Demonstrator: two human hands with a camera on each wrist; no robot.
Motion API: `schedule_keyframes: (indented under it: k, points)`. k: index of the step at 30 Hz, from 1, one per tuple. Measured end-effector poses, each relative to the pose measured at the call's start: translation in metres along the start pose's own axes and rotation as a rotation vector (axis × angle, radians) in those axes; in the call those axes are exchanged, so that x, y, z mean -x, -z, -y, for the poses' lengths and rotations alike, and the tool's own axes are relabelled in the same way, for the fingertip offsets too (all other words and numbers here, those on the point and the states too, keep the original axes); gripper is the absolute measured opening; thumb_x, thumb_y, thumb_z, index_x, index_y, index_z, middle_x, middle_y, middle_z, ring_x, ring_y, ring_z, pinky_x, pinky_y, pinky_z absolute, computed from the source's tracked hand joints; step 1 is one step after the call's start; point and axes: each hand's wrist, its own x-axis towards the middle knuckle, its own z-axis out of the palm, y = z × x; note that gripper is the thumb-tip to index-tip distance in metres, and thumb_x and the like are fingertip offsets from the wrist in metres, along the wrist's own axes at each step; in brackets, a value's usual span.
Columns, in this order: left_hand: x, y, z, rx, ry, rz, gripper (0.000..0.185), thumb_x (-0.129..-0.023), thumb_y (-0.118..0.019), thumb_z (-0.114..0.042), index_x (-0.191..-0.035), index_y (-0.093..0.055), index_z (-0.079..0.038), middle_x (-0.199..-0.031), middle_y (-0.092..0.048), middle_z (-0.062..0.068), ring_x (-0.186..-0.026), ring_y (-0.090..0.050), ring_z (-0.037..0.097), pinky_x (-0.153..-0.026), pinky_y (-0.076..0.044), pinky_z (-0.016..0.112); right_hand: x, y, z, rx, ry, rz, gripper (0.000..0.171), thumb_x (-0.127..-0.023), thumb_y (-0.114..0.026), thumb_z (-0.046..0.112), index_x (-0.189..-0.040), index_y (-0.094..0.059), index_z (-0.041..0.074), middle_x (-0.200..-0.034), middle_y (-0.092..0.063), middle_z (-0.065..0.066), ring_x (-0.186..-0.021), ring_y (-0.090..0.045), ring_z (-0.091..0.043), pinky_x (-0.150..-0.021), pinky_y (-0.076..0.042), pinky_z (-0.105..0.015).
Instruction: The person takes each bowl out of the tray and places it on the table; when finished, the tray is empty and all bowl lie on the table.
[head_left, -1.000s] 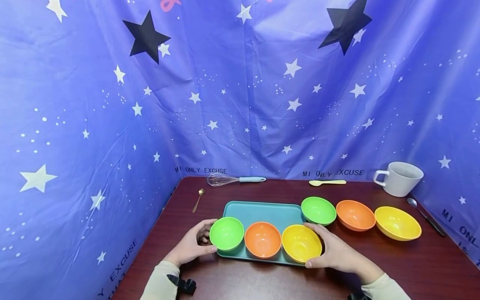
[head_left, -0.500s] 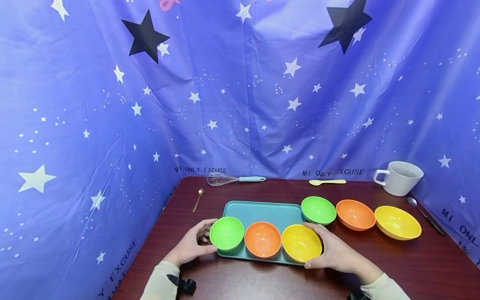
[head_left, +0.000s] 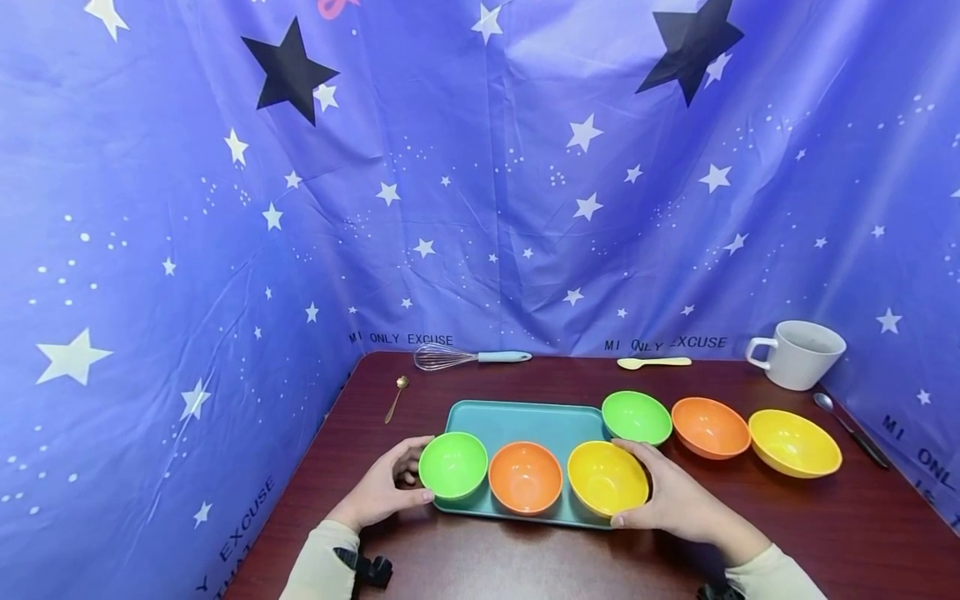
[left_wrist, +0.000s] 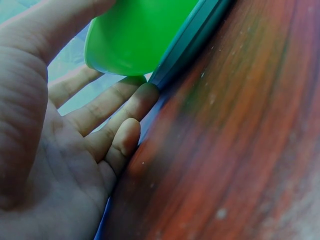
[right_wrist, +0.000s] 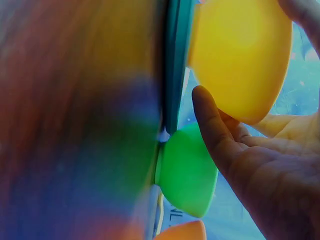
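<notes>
Three bowls stand in a row on a teal tray [head_left: 525, 412]: a green bowl [head_left: 453, 467] on the left, an orange bowl [head_left: 525, 478] in the middle, a yellow bowl [head_left: 608, 479] on the right. My left hand [head_left: 388, 487] holds the green bowl from its outer side, thumb near and fingers behind; the left wrist view shows fingertips [left_wrist: 147, 95] by its underside at the tray edge. On the yellow bowl's right side, my right hand [head_left: 667, 496] grips with the thumb at the near rim and fingers at the far side.
A second green bowl [head_left: 636, 419], orange bowl [head_left: 711, 428] and yellow bowl [head_left: 795, 443] line up right of the tray. Behind lie a whisk [head_left: 472, 357], a small gold spoon [head_left: 397, 399] and a pale yellow spoon [head_left: 654, 363]. A grey mug [head_left: 801, 357] and dark-handled spoon [head_left: 852, 429] are far right.
My right hand has shifted the yellow bowl slightly right and away from me, widening its gap to the orange bowl. The left hand and green bowl stay in place.
</notes>
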Motion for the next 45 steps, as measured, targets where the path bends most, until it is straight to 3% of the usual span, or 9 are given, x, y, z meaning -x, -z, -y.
schedule_keyframes:
  k: [16,29,36,45]
  points:
    - [0.0,0.0,-0.004,0.001,0.007,0.001,0.078,-0.087,-0.087,-0.015,-0.154,-0.048,-0.018,-0.127,-0.067,0.006,-0.105,-0.067,0.026,-0.084,-0.051,0.032,0.021,0.031,-0.017,0.059,-0.053,-0.036,0.107,-0.071,-0.095,0.051,-0.153,-0.045,0.004,-0.148,-0.054,-0.022,-0.129,-0.055,-0.039,-0.099,-0.049,-0.058]
    - [0.0,0.0,-0.001,0.002,-0.003,0.001,0.077,-0.087,-0.087,-0.014,-0.154,-0.048,-0.019,-0.126,-0.067,0.006,-0.105,-0.067,0.026,-0.083,-0.051,0.033,0.028,0.035,-0.031,0.078,-0.069,-0.036,0.107,-0.07,-0.096,0.05,-0.151,-0.046,0.002,-0.146,-0.056,-0.019,-0.126,-0.056,-0.034,-0.097,-0.05,-0.04]
    - [-0.001,0.0,0.0,0.0,-0.008,-0.002,0.078,-0.086,-0.087,-0.014,-0.153,-0.049,-0.018,-0.126,-0.067,0.007,-0.104,-0.067,0.026,-0.083,-0.051,0.033,0.027,0.036,-0.032,0.021,-0.067,-0.036,0.106,-0.069,-0.098,0.043,-0.15,-0.044,0.002,-0.144,-0.055,-0.019,-0.121,-0.057,-0.03,-0.093,-0.049,-0.028]
    - [-0.001,0.0,0.0,0.003,-0.011,0.003,0.078,-0.086,-0.087,-0.014,-0.154,-0.049,-0.018,-0.125,-0.067,0.007,-0.104,-0.067,0.026,-0.083,-0.051,0.033,0.028,0.036,-0.036,0.049,-0.059,-0.063,0.102,-0.069,-0.098,0.045,-0.147,-0.047,0.003,-0.141,-0.058,-0.015,-0.117,-0.058,-0.026,-0.093,-0.049,-0.027]
